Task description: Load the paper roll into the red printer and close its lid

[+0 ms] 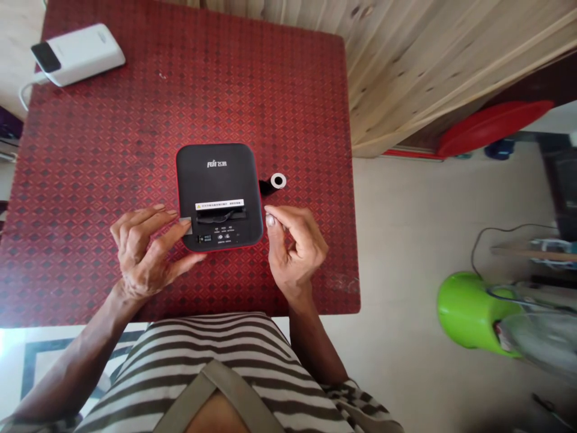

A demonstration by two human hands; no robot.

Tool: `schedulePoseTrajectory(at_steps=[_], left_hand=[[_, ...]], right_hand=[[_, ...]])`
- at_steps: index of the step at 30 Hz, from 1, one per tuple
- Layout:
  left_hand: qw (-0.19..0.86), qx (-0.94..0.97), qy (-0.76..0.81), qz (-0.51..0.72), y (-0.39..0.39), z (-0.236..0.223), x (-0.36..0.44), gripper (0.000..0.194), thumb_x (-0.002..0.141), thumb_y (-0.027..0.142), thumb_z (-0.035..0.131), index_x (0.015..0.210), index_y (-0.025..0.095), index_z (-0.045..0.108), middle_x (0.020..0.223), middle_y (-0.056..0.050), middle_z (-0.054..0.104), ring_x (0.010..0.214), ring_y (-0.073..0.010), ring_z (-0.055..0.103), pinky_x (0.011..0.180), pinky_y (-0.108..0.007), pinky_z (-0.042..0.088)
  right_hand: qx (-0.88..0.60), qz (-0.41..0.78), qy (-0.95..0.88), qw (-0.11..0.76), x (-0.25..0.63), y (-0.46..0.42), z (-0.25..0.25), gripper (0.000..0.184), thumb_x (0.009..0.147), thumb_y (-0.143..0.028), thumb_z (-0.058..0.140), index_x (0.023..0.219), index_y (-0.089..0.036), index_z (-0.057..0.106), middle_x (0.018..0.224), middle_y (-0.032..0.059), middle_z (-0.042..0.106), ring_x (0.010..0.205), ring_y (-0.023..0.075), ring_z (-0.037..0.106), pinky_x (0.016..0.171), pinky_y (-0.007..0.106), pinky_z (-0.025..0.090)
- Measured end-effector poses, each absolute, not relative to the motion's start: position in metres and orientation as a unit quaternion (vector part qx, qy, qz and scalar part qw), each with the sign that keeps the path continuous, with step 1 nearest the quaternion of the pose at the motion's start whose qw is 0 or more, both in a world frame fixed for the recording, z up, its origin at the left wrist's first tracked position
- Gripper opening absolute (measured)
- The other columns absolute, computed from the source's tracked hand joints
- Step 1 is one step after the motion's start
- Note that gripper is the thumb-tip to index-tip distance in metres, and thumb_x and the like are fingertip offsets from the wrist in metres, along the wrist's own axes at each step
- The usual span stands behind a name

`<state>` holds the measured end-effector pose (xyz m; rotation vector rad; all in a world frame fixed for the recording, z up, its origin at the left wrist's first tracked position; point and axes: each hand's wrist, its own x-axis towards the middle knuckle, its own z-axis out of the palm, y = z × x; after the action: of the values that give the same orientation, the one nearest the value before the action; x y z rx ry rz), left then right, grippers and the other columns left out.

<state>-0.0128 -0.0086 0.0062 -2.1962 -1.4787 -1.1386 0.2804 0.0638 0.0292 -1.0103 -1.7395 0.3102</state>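
Observation:
A black printer (216,186) with red edges and a "FEIE" logo lies flat on the patterned red table (135,132). Its lid carries a white warning strip (219,205) above a slot. My left hand (146,252) rests at the printer's lower left corner with fingers spread. The index fingertip touches a small grey tab (186,226), and the thumb lies along the front edge. Beside the right edge, my right hand (295,243) is closed in a pinch; whatever sits between thumb and index is too small to tell. A small white-ended roll (278,180) stands right of the printer.
At the table's far left lies a white power bank (83,53) with a cable. Wooden panelling (406,60) runs behind the table's far right. On the floor to the right are a green plastic stool or tub (469,310) and a red object (491,126).

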Motion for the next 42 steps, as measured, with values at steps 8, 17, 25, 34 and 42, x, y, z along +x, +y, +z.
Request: schedulePoseTrajectory(at_steps=[8,17,25,34,42], left_hand=[[0.033,-0.749,-0.533,-0.393,-0.008,0.007,-0.019,0.050,0.117,0.063,0.095,0.157,0.039,0.080,0.156,-0.006,0.085,0.137,-0.0343,0.086,0.116,-0.062,0.076],[-0.010,-0.737,-0.537,-0.410,-0.005,0.006,-0.016,0.040,0.116,0.062,0.094,0.147,0.039,0.082,0.154,-0.007,0.083,0.139,-0.0357,0.085,0.117,-0.067,0.075],[0.016,-0.732,-0.516,-0.445,-0.004,-0.009,-0.009,0.066,0.108,0.062,0.105,0.162,0.037,0.078,0.153,-0.012,0.082,0.137,-0.0356,0.083,0.119,-0.058,0.074],[0.006,-0.732,-0.527,-0.431,-0.009,-0.015,-0.008,0.053,0.119,0.058,0.091,0.165,0.035,0.076,0.147,-0.016,0.085,0.133,-0.0366,0.087,0.112,-0.057,0.078],[0.009,-0.732,-0.516,-0.445,-0.007,-0.012,-0.006,0.060,0.116,0.052,0.096,0.169,0.035,0.074,0.150,-0.012,0.085,0.133,-0.0360,0.089,0.108,-0.059,0.082]], right_hand=[[-0.437,0.131,-0.721,0.521,0.285,0.056,0.026,0.024,0.128,-0.016,0.070,0.132,-0.028,0.091,0.110,0.0043,0.095,0.096,0.0203,0.091,0.079,0.035,0.073],[-0.429,0.108,-0.738,0.510,0.281,0.059,0.043,0.027,0.128,-0.017,0.070,0.134,-0.030,0.092,0.110,0.0043,0.095,0.095,0.0231,0.090,0.083,0.041,0.076],[-0.337,0.097,-0.868,0.351,0.256,0.111,0.075,0.031,0.129,-0.008,0.069,0.133,-0.029,0.092,0.128,0.0028,0.095,0.118,0.0226,0.090,0.111,0.041,0.073],[-0.373,0.105,-0.920,-0.051,0.180,0.151,0.109,0.048,0.126,0.004,0.058,0.149,-0.019,0.091,0.139,0.0167,0.097,0.120,0.0303,0.097,0.101,0.040,0.075],[-0.360,0.129,-0.923,-0.046,0.186,0.157,0.105,0.041,0.120,0.001,0.069,0.151,-0.020,0.087,0.142,0.0133,0.095,0.120,0.0323,0.094,0.099,0.041,0.072]])
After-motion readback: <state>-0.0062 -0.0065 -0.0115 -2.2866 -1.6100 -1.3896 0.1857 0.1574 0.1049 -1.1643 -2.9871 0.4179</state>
